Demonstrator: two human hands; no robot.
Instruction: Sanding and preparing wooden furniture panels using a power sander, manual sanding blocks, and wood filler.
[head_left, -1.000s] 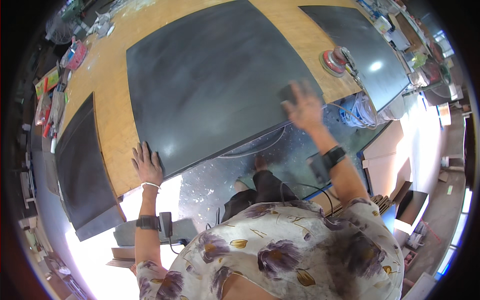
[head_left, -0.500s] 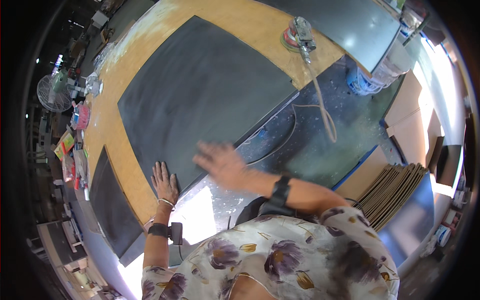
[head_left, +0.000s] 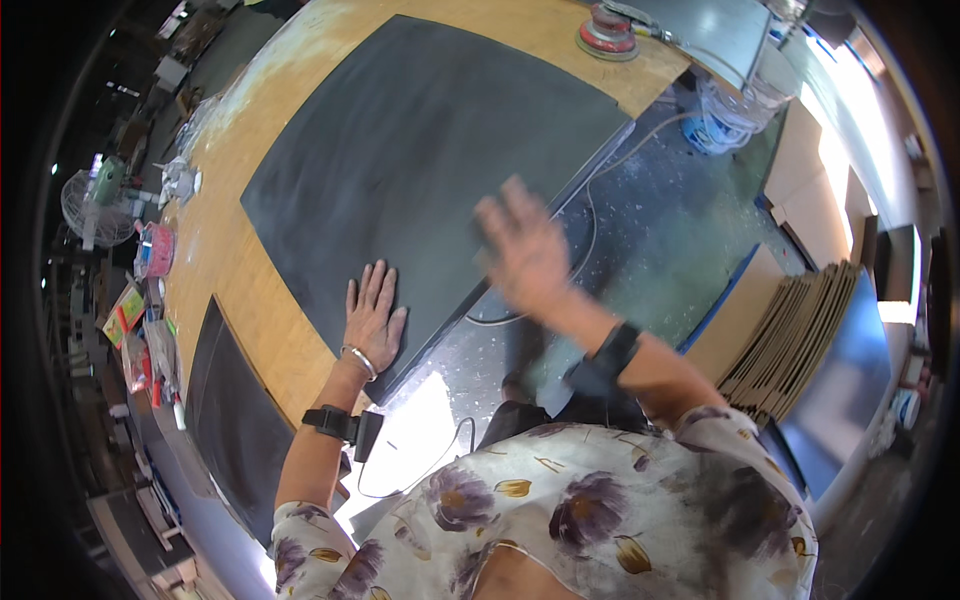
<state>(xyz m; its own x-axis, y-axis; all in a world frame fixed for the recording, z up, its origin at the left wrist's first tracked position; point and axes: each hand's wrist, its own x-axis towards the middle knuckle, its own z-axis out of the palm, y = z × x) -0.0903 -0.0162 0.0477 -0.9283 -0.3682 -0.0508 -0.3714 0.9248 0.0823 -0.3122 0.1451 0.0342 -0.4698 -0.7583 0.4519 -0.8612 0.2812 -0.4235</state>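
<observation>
Half a second ago the right hand point(head_left: 528, 250) was close beside the left hand point(head_left: 373, 322); now it is well apart from it, more to the right, over the near edge of the dark grey panel point(head_left: 400, 160), and motion makes it blurred. The left hand has also shifted, from the panel's left edge a little inward, near its near left corner. For the work in hand this means, as I judge, that the right hand is at another stretch of the panel, while the left one keeps its contact with the surface.

The panel lies flat along the near edge of the yellowish worktop point(head_left: 225, 200). The left fingers are almost straight, slightly spread, laid flat on the panel, and grasp nothing. The right fingers look stretched and apart; a dark patch shows by them, but I cannot tell if they hold something or touch the panel.

At the worktop's left edge lies a second dark panel point(head_left: 230, 380). Near its right edge, beyond the panel, sits a red disc sander point(head_left: 607, 38), and further a grey panel point(head_left: 715, 35). A blue and white bucket point(head_left: 712, 130) and stacked cardboard sheets point(head_left: 790, 345) are off to the right. On the panel itself, only the left hand clearly stands in the way, covering part of that near left corner area
</observation>
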